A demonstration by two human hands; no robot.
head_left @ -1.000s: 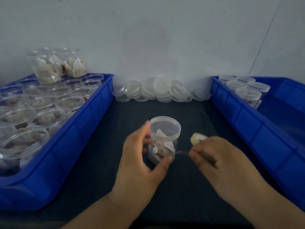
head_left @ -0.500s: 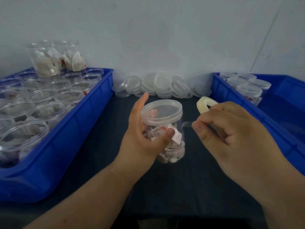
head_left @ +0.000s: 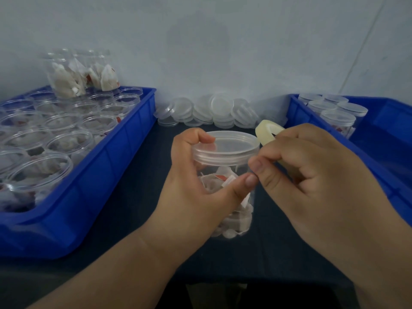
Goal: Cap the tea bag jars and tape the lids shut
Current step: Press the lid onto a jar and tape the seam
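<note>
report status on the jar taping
Left hand grips capped tea bag jar. Right hand holds tape roll, thumb and forefinger pinched beside lid. Nothing in the way.

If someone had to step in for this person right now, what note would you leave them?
Left hand grips the jar, its lid already on.
Right hand holds the tape roll beside the lid; no tape visibly stuck yet.
Done: capped jars stand in the right bin.
To do: tape this lid, then cap the open jars in the left bin; spare lids lie by the wall.
</note>
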